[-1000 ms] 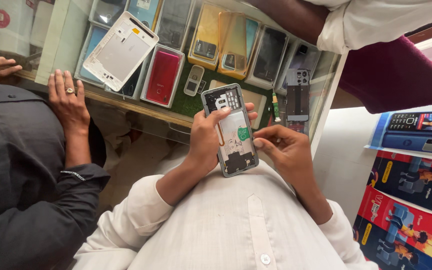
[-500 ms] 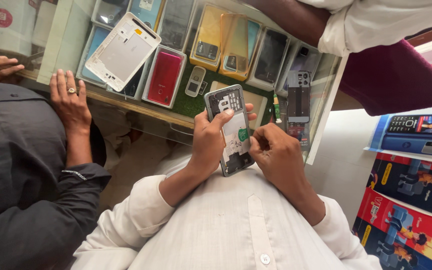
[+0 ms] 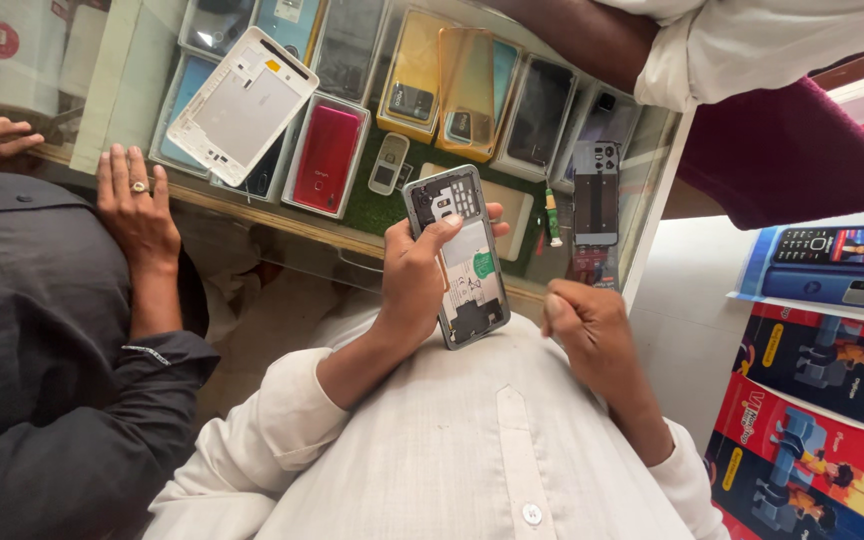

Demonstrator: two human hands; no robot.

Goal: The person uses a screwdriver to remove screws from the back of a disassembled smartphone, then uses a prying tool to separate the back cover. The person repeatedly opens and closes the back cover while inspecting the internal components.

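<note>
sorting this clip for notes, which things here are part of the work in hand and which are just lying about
In hand:
- opened phone with its back off, held in the left hand
- right hand, closed in a fist beside it

Lying about:
- white back cover on the glass counter
- red phone in the case
- small keypad phone
- neighbour's ringed hand

A grey-framed opened phone (image 3: 457,258) shows a white inner panel with a green sticker. Nearby lie a white plastic back cover (image 3: 242,106), a red phone (image 3: 327,157) and a yellow phone case (image 3: 418,72).

Left hand (image 3: 414,283) hides opened phone (image 3: 457,257) left edge
</note>
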